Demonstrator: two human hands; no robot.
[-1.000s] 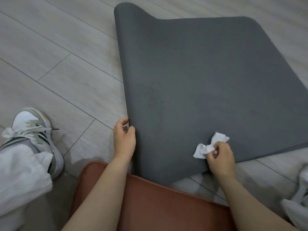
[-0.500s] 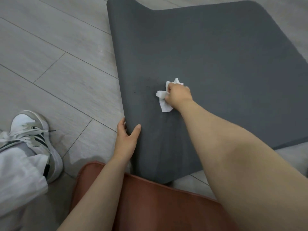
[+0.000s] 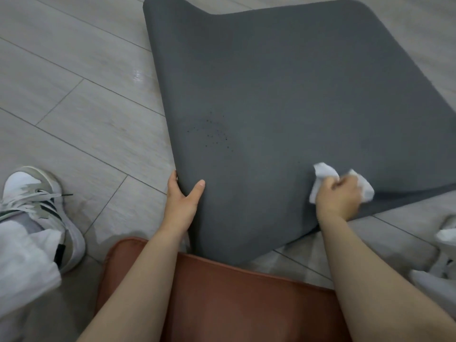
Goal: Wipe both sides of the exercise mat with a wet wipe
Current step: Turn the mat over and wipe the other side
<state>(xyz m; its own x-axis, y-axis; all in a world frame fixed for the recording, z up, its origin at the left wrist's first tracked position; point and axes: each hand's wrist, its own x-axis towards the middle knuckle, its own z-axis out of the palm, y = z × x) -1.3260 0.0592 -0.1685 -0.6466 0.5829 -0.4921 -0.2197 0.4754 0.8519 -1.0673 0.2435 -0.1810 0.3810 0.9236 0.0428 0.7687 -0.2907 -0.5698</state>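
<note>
Far left, a white and grey sneaker (image 3: pixel 40 206) with dark stripes is planted on the pale wood-look floor (image 3: pixel 74 95), a loose white trouser leg (image 3: pixel 22 262) bunched over it. Just beside it, at the bottom of the scene, sits a rust-brown cushion (image 3: pixel 246 302) — the person's forearms reach out over it.

The left hand (image 3: pixel 182 201) grips the near left edge of the exercise mat (image 3: pixel 283 82): the thumb lies on top of the dark grey surface and the fingers curl round underneath the edge, which it lifts slightly off the floor. The mat spreads away from the person across the floor, its far left corner running out of sight at the top. A scatter of small dark specks (image 3: pixel 214 134) marks the mat a little beyond the left thumb.

Further right, the right hand (image 3: pixel 339 196) is clenched round a crumpled white wet wipe (image 3: pixel 323 175) — bits of it stick out on both sides of the fist — and it presses the wipe down on the mat near the near right edge, well apart from the specks. At the far right edge, part of a second white shoe (image 3: pixel 444 243) shows, blurred and cut off.
</note>
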